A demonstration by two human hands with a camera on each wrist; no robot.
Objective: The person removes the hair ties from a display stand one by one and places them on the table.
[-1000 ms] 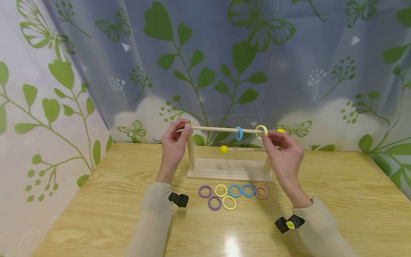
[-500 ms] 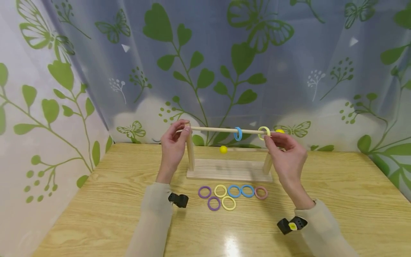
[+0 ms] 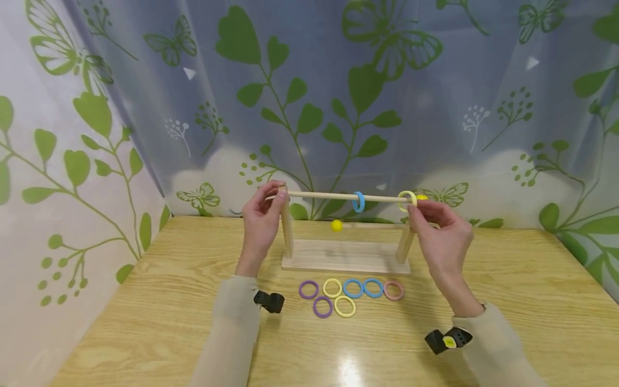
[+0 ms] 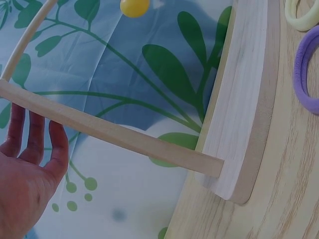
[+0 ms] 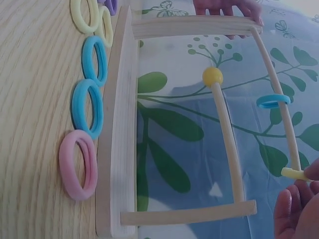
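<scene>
A wooden rack (image 3: 345,255) stands on the table, with an upper rod (image 3: 329,195) running right from its left post (image 3: 287,228). My left hand (image 3: 261,215) grips the top of that post, thumb in front and fingers behind. My right hand (image 3: 445,231) pinches a pale yellow hair tie (image 3: 407,208), which encircles the upper rod near its right end. In the right wrist view the same yellow tie (image 5: 294,174) shows between the fingertips. A blue hair tie (image 3: 358,202) hangs on this rod farther left. Beside my right fingers, a yellow ball (image 3: 422,198) is partly hidden.
A lower rod (image 5: 228,134) reaches left from the right post (image 3: 405,247) and ends in a yellow ball (image 3: 337,226). In front of the base lie several hair ties: purple (image 3: 308,289), yellow (image 3: 345,306), blue (image 3: 353,288) and pink (image 3: 394,291). A patterned curtain (image 3: 309,107) hangs behind.
My right hand has slid the yellow hair tie rightward along the upper rod. The left hand keeps its place on the post, and the blue tie stays about where it was.
</scene>
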